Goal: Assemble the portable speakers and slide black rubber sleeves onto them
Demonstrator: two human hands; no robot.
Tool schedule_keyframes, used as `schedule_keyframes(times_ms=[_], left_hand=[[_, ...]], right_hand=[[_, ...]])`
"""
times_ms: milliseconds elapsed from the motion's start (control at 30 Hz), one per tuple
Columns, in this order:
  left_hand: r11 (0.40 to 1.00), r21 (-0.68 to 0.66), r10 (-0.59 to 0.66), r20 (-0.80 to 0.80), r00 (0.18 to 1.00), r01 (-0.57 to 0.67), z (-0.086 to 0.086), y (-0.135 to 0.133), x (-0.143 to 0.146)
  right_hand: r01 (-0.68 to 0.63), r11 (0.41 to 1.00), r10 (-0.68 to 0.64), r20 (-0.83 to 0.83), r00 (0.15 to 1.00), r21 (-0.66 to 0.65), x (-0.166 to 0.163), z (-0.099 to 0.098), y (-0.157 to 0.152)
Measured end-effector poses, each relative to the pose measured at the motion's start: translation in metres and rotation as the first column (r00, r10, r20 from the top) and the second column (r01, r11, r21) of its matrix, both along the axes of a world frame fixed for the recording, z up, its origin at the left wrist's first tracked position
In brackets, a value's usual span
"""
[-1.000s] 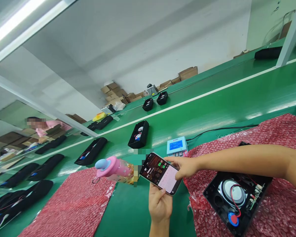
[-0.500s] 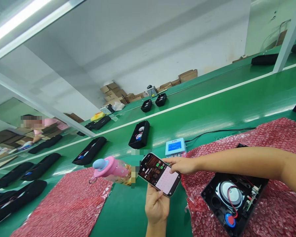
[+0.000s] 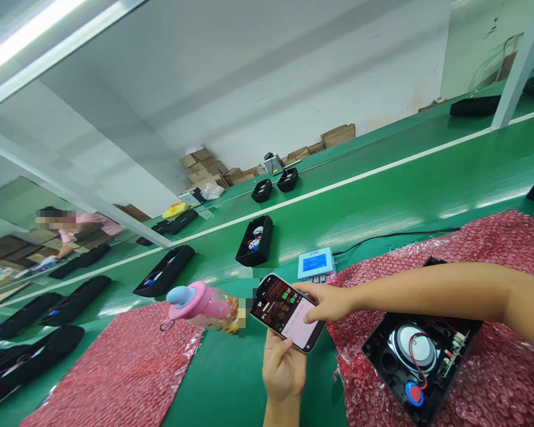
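My left hand (image 3: pixel 285 367) is closed around the lower edge of a smartphone (image 3: pixel 280 314), with its thumb on the edge. On the phone's screen are a dark upper part and a pale pink keyboard. My right hand (image 3: pixel 329 302) grips the phone's right side, its thumb over the keyboard and its fingers at the far edge. To the left lies a clear drink bottle (image 3: pixel 204 305) with a pink and blue lid. Beneath my right forearm, an open black speaker housing (image 3: pixel 382 379) shows a round driver, wires and a circuit board.
Red bubble wrap (image 3: pixel 120 362) covers the bench at left, and another bubble wrap sheet (image 3: pixel 511 284) lies at right. A small blue-screened meter (image 3: pixel 315 263) with a cable stands behind the phone. Black speaker housings (image 3: pixel 254 240) line the green conveyor. A person in pink (image 3: pixel 86 222) is far left.
The nearer housings on the conveyor have shifted slightly right, and those in the far row slightly left. My right thumb has moved a little on the screen; both hands stay at the phone.
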State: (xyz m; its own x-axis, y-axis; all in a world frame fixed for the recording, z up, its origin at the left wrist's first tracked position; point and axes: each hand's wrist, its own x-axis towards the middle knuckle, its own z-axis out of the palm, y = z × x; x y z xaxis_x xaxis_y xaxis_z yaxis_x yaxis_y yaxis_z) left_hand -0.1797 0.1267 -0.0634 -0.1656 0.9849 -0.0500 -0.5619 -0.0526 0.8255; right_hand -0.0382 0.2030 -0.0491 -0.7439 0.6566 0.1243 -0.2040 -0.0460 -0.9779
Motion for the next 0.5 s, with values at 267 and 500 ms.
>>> schedule_keyframes(times_ms=[267,500], left_hand=[[1.000,-0.019,0.018,-0.011,1.000,-0.018,-0.003,0.003,-0.003],[0.999,-0.019,0.026,-0.020,0.999,-0.026,0.002,0.000,-0.001]], right_hand=[[-0.091,0.996,0.091,-0.045,0.995,0.004,0.000,-0.010,0.005],[-0.085,0.996,0.086,-0.042,0.995,0.012,0.000,-0.012,0.006]])
